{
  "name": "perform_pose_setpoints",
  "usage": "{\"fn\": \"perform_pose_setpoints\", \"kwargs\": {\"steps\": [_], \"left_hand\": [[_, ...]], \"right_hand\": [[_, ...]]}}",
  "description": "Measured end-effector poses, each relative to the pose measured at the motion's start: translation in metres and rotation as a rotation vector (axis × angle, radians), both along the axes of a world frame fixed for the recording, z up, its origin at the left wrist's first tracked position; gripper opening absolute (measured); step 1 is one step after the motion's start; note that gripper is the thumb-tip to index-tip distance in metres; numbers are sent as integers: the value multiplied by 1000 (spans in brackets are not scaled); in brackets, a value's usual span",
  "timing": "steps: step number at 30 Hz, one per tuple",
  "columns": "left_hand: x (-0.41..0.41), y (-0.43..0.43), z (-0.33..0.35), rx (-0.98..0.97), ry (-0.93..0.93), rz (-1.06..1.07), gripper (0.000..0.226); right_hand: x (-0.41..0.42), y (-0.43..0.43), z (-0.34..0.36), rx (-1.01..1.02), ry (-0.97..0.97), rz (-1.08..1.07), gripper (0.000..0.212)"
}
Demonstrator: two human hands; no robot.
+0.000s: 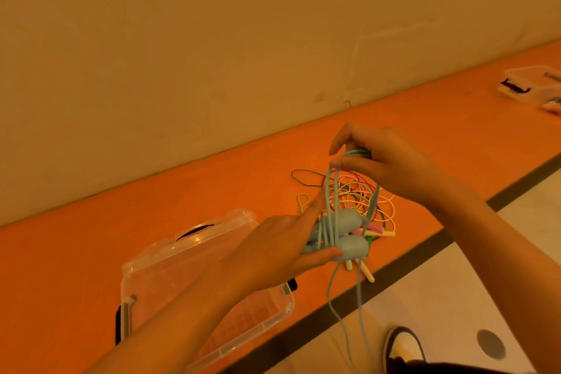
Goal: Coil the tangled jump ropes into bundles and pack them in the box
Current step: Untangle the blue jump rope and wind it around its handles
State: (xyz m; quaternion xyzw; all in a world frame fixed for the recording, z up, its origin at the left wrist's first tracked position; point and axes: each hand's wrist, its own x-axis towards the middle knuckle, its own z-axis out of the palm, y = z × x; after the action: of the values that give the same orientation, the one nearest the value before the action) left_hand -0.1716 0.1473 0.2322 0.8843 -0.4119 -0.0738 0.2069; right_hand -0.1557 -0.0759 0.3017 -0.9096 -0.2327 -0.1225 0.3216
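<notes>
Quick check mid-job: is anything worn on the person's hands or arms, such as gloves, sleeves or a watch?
Nothing shows. The left hand and right hand are bare, with no gloves, rings or watch visible. The left forearm and right forearm show no sleeve.

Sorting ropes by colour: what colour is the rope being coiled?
Light blue, cord and handles alike, seen in the head view.

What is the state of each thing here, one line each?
blue jump rope: partly coiled, tail hanging down.
left hand: grips the handles and loops.
right hand: pinches the loop tops.
other ropes: tangled on the orange surface.
clear box: no ropes seen inside.
</notes>
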Motion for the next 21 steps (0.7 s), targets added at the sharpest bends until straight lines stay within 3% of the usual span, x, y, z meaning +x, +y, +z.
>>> {"fn": "perform_pose_setpoints", "kwargs": {"steps": [4,14,21], "left_hand": [[-7,0,6,-40,36,-45,91],[-20,-16,6,198,-268,-287,94],[-30,-21,9,277,-187,-290,88]], "right_hand": [[2,-19,-9,36,92,-64,29],[3,9,-25,136,246,-1,16],[8,17,-31,165,254,-14,16]]}}
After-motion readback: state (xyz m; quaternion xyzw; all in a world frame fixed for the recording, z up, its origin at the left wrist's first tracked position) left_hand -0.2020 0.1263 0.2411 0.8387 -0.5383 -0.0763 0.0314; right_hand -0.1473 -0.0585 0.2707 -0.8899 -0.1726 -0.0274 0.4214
